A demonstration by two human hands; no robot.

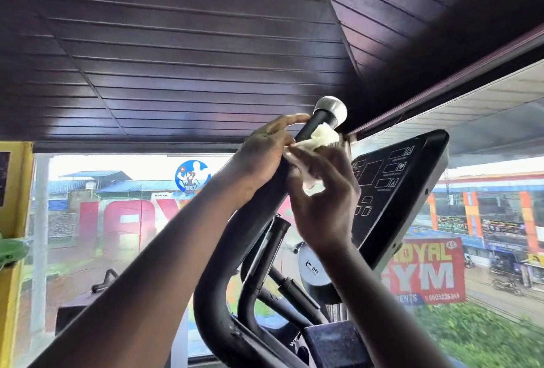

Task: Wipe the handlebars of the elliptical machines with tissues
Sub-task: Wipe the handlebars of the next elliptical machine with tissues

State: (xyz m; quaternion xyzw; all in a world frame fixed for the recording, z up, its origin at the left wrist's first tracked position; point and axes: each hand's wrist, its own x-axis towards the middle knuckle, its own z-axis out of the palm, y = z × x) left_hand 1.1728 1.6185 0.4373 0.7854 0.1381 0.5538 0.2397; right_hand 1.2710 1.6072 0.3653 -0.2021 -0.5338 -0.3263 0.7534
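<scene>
Handlebar (312,124) grip looks like matt black rubber or foam, capped with a brushed silver metal knob (330,110). Tissue (412,138) is soft crumpled white paper. Console (394,191) is smooth black plastic, ceiling (176,58) glossy dark slats.

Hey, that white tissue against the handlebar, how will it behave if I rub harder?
The tissue looks crumpled and limp, so it would likely bunch rather than stay flat. It seems thin, so it may tear. The handlebar looks rigid and unlikely to flex.
</scene>
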